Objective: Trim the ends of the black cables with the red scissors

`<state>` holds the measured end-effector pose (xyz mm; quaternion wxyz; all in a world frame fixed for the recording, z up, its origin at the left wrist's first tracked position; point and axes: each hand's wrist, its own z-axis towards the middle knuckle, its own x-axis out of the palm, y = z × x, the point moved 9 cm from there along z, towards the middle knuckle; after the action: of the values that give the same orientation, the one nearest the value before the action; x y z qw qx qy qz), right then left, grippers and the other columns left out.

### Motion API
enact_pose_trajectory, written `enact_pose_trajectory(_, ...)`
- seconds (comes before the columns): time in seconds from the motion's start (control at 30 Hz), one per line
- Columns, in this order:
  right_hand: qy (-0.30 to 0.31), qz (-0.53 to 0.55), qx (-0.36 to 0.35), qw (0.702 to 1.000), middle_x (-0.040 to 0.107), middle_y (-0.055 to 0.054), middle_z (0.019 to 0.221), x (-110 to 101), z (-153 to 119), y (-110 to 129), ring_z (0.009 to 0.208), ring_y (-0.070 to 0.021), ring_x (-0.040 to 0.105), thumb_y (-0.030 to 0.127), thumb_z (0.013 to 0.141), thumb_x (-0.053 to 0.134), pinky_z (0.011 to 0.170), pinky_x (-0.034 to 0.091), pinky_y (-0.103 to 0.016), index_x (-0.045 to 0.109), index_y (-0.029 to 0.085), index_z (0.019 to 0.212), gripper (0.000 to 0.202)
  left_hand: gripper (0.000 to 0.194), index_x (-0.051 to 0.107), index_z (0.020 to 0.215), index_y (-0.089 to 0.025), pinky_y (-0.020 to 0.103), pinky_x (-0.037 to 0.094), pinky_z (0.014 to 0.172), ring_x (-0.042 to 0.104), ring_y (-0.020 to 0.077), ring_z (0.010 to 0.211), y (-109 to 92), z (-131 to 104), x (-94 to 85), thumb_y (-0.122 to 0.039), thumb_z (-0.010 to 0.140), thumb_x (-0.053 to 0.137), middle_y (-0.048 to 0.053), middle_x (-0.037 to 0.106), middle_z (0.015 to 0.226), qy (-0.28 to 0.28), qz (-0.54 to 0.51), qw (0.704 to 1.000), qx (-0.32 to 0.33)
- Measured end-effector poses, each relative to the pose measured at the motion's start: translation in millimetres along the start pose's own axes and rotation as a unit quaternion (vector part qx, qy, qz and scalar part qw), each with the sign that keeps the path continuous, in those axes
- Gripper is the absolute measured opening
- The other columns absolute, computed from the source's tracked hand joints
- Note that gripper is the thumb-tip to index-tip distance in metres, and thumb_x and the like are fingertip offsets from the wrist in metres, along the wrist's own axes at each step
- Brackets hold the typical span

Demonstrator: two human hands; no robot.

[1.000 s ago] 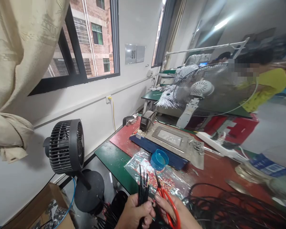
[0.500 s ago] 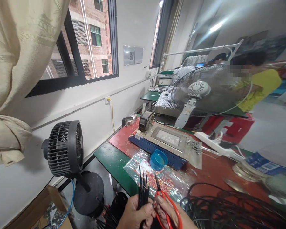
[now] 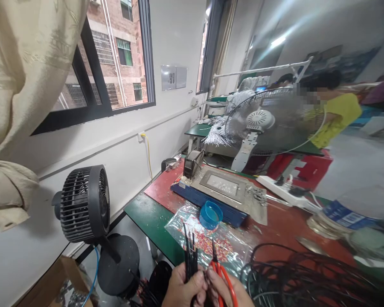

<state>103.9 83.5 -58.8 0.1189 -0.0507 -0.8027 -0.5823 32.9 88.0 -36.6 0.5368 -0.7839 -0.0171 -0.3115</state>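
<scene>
My left hand (image 3: pixel 184 286) is closed round a bundle of black cables (image 3: pixel 191 258), whose thin ends point upward. Beside it, my right hand (image 3: pixel 225 288) grips red-handled scissors (image 3: pixel 222 273), their dark blades pointing up and close together. The fingertips of both hands meet near the cables. Beyond the hands, a clear plastic sheet (image 3: pixel 235 234) carries many small red and yellow bits, with a blue round dish (image 3: pixel 210 215) at its far side. A tangle of black cables (image 3: pixel 291 277) lies to the right of my right hand.
A blue-sided device (image 3: pixel 208 202) with a metal top sits on the red tabletop (image 3: pixel 278 221). Behind it are a white power strip (image 3: pixel 288 194) and a large fan (image 3: pixel 259 121). A black fan (image 3: pixel 85 202) stands left. A person in yellow (image 3: pixel 339 115) is at the back right.
The scissors have turned more upright and their handles sit closer together. My right hand has shifted slightly toward the left hand. The whole view has moved a little.
</scene>
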Motion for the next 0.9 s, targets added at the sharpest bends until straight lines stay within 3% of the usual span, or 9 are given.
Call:
enact_pose_trajectory(0.1,-0.005,0.035,0.046,0.998,0.036,0.007,0.038,-0.4,2.0,-5.8,0.029,-0.0039,0.032,0.076,0.059,0.052,0.031,0.024,-0.018,0.043,0.019,0.053,0.059,0.045,0.050,0.070,-0.016,0.020,0.018,0.034,0.032,0.0010,0.031,0.9,-0.7,-3.7,-0.056,0.059,0.068,-0.007,0.047,0.045,-0.023,-0.001,1.000,-0.007)
enact_pose_trajectory(0.2,0.007,0.025,0.046,0.999,0.035,0.008,0.034,-1.2,4.0,-2.5,0.026,-0.0032,0.030,0.078,0.060,0.049,0.027,0.024,-0.017,0.041,0.019,0.049,0.060,0.049,0.051,0.074,-0.015,0.020,0.015,0.034,0.031,0.0001,0.032,2.2,-1.8,-6.9,-0.056,0.054,0.071,-0.005,0.052,0.052,-0.046,-0.012,0.998,-0.030)
enact_pose_trajectory(0.37,0.046,0.029,0.035,0.998,0.038,0.008,0.039,-0.3,-2.2,12.3,0.029,-0.0027,0.031,0.067,0.063,0.058,0.029,0.024,-0.016,0.046,0.017,0.055,0.052,0.049,0.051,0.070,-0.015,0.021,0.011,0.034,0.026,-0.0008,0.031,-0.6,-4.0,1.7,-0.057,0.053,0.071,-0.006,0.049,0.048,-0.012,0.007,0.998,-0.062)
enact_pose_trajectory(0.5,0.030,0.054,0.058,0.996,0.041,0.008,0.042,-1.8,-13.6,22.5,0.032,-0.0023,0.030,0.057,0.063,0.067,0.032,0.023,-0.016,0.050,0.016,0.059,0.044,0.048,0.051,0.069,-0.015,0.020,0.010,0.034,0.025,-0.0011,0.032,-1.8,-5.9,5.8,-0.055,0.054,0.071,-0.006,0.048,0.049,0.010,0.017,0.997,-0.073)
enact_pose_trajectory(0.9,-0.004,0.093,0.118,0.989,0.039,0.009,0.041,4.2,-24.3,26.0,0.034,-0.0020,0.030,0.052,0.055,0.074,0.032,0.023,-0.014,0.053,0.016,0.063,0.042,0.039,0.052,0.066,-0.016,0.020,0.015,0.034,0.026,0.0004,0.032,-13.3,-6.4,10.1,-0.052,0.063,0.066,-0.007,0.041,0.045,0.060,0.056,0.997,0.012)
